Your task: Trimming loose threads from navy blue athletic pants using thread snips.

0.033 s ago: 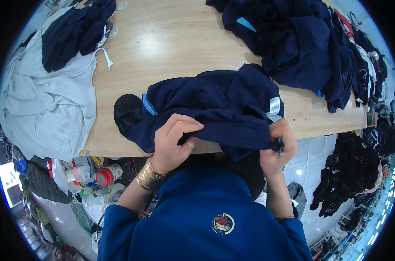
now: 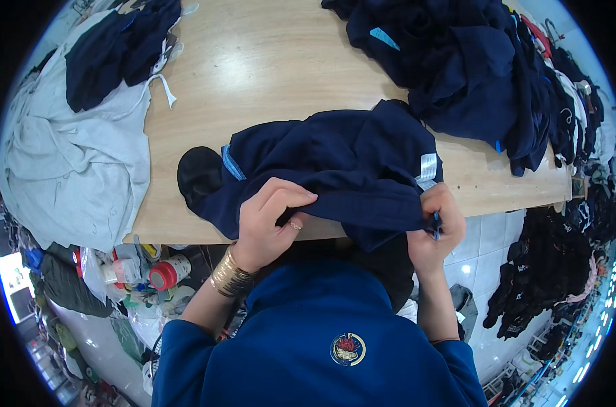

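Note:
A navy garment (image 2: 335, 146) lies bunched along the table's near edge, with a white care label (image 2: 428, 167) at its right side. Light blue tape (image 2: 232, 163) and a smooth black piece (image 2: 198, 178) show at its left end. My left hand (image 2: 271, 220) is closed on the near folded band of the cloth, thumb and forefinger pinching it. At the band's right end my right hand (image 2: 438, 227) grips the same cloth, stretching the band fairly straight. A small dark and blue object (image 2: 435, 224) pokes out of my right fist; its kind is mostly hidden by the fingers.
On the wooden table (image 2: 254, 61), a navy garment pile (image 2: 464, 81) lies at the far right. Pale grey cloth (image 2: 84, 163) hangs over the left edge with a navy piece (image 2: 118, 57) on it. Below are a red-lidded container (image 2: 169, 273) and dark clothes (image 2: 545, 271) on the floor.
My right hand has shifted very slightly to the right and turned a little, still gripping the cloth. My left hand and the garment look nearly the same.

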Demonstrator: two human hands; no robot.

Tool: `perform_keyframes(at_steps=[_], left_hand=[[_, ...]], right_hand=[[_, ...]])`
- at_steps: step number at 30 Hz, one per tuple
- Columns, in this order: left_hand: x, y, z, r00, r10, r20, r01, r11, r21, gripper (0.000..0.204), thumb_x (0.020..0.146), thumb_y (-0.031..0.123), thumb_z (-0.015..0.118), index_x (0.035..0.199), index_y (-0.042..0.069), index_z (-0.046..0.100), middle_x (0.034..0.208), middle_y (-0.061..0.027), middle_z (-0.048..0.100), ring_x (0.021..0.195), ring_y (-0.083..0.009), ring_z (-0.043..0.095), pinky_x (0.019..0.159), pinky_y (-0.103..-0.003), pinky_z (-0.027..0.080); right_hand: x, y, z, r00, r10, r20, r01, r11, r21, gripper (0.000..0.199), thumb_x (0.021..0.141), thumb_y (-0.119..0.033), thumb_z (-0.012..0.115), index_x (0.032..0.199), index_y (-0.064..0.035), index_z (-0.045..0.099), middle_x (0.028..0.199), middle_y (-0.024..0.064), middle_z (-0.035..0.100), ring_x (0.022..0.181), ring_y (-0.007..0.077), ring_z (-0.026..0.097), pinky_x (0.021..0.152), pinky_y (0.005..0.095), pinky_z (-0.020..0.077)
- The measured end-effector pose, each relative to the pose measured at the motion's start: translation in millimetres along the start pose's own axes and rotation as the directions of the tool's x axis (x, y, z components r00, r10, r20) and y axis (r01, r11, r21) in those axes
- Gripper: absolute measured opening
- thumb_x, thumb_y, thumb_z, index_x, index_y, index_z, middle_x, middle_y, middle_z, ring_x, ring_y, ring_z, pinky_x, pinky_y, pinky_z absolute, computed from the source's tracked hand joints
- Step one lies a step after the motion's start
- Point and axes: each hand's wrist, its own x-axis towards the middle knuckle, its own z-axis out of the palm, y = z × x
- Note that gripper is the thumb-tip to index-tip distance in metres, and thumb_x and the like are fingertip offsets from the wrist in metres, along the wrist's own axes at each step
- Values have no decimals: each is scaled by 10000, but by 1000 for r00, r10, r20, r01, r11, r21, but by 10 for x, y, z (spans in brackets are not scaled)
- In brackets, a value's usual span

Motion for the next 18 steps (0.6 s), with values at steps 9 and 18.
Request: perform_keyframes(at_steps=[9, 18], left_hand=[[67, 516, 23, 549, 13, 836, 665, 599, -446, 279, 858, 133, 610, 1120, 43, 573, 945, -68, 629, 841, -137, 596, 745, -262, 480], [172, 438, 256, 709, -558, 432, 573, 100, -813, 356, 893, 215, 574, 1169, 10, 484, 1092, -48, 550, 987, -114, 520, 844, -257, 430]], right_hand=[[34, -158, 63, 994, 69, 84, -72, 997, 34, 241, 581, 63, 629, 660, -28, 420, 625, 40, 399, 548, 130, 365, 504, 231, 269], [-48, -283, 184, 929, -125, 349, 162, 984, -77, 224, 622, -94, 773, 720, -35, 580, 689, 96, 560, 593, 226, 583, 508, 269, 436]])
